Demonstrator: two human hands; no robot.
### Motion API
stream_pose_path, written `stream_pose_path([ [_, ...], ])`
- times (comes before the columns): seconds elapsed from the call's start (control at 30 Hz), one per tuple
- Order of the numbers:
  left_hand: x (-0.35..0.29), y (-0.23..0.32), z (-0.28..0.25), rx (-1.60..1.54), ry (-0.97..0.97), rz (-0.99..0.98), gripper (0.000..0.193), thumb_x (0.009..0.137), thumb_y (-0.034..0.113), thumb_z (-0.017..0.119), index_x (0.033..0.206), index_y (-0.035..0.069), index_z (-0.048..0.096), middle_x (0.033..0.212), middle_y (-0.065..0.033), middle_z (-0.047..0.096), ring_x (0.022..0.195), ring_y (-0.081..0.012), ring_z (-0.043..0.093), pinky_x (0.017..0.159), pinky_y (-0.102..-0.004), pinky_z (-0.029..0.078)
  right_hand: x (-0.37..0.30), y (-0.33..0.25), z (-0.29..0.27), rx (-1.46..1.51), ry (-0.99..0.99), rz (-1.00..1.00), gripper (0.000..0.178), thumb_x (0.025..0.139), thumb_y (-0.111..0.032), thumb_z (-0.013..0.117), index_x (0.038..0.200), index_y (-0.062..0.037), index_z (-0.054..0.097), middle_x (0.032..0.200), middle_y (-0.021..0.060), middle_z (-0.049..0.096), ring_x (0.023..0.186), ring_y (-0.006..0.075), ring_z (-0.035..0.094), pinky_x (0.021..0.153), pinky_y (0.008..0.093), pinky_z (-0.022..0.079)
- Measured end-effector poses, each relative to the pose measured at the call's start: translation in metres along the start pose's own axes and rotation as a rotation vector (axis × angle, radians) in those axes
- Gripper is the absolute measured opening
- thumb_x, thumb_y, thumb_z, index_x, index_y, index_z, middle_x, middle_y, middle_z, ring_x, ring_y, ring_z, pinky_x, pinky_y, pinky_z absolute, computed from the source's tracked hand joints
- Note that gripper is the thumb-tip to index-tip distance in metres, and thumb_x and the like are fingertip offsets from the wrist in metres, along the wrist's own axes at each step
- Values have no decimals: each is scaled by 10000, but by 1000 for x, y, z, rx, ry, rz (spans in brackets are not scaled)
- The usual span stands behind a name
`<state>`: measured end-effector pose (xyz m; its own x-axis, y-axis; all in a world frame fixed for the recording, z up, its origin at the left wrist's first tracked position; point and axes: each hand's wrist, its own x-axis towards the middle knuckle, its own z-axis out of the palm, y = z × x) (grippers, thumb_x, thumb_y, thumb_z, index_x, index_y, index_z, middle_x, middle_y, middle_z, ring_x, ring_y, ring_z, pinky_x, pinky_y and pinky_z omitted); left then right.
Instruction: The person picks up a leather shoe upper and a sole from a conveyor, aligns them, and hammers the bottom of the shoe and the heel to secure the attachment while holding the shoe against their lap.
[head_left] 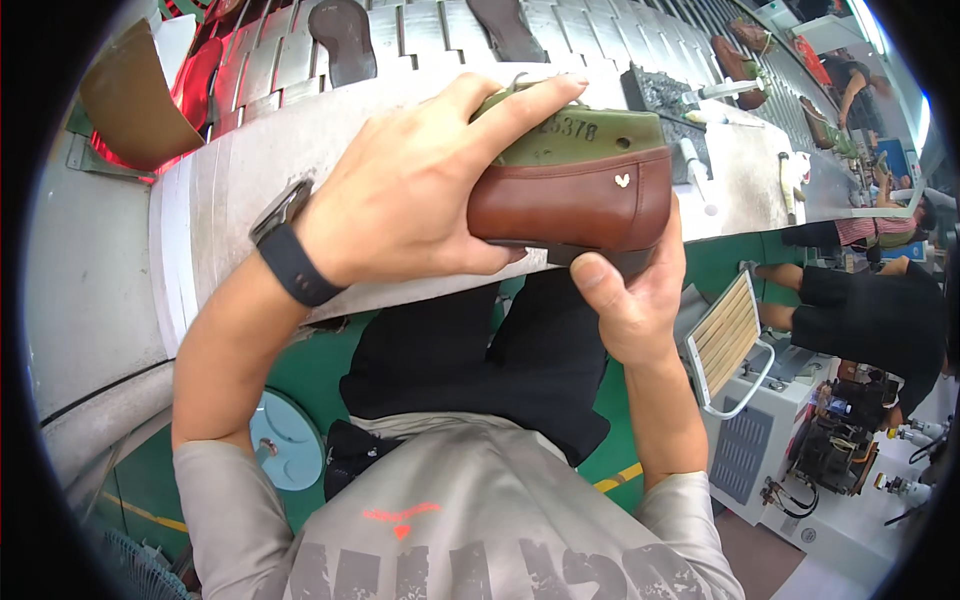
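Observation:
A brown leather shoe (570, 208) is held sideways above the bench edge, with a green shoe last (590, 140) inside it. My left hand (400, 190) wraps over the shoe and last from the left, index finger stretched along the last and thumb under the lower edge. From the right, my right hand (645, 305) cups the heel end, its thumb against the dark sole edge (600, 258). A small pale emblem marks the leather near the heel. The toe is hidden behind my left hand.
Behind the pale bench (250, 190) runs a slatted metal conveyor (420, 30) carrying dark soles (343, 40). A dark block (660, 95) and brush-like tools (695, 170) lie right of the shoe. A wooden-slatted rack (725, 335) and a person in black shorts (860, 315) are at right; a blue stool (290, 440) stands lower left.

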<state>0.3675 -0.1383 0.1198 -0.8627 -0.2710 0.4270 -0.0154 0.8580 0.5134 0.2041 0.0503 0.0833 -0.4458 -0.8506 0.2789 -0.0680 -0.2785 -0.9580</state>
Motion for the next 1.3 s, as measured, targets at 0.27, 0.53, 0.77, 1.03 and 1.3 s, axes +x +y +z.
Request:
stream_pose_path([
  [0.27,-68,22,-14,-748,-175,-547,1204,715,473,999,1631,9,370,1418,-137,622,1296,-221,590,1133,-388,454,-21,8,6,246,-323,148,824,903,-167,802,1559,41,347,1436,177,572,1341,253,582,1134,410,469],
  [0.53,-122,15,15,-852,-196,-787,859,885,363,892,1523,-23,464,1349,-115,655,1232,-207,620,1096,-368,481,-43,20,21,-194,-370,555,377,1058,-257,692,1223,72,609,815,105,740,727,155,718,673,297,569],
  [0.77,-118,23,5,-613,-307,-787,761,930,366,850,1462,-1,448,1244,-151,679,1150,-206,654,1017,-364,522,-14,5,22,-97,-679,901,379,1087,-279,612,902,47,667,705,73,699,590,103,646,527,260,502],
  [1.03,-109,25,5,-599,-380,-887,627,933,373,845,1298,2,495,1144,-140,698,1074,-199,666,955,-360,540,-1,-5,28,-246,-774,938,387,1075,-250,608,840,54,656,608,48,629,538,97,579,499,282,458],
  [1.3,-105,27,5,-617,-393,-946,684,905,363,873,1294,-10,453,1133,-163,703,1064,-215,676,946,-369,543,2,-4,31,-288,-770,933,364,1046,-179,629,779,69,626,543,87,555,514,128,523,504,336,439],
])
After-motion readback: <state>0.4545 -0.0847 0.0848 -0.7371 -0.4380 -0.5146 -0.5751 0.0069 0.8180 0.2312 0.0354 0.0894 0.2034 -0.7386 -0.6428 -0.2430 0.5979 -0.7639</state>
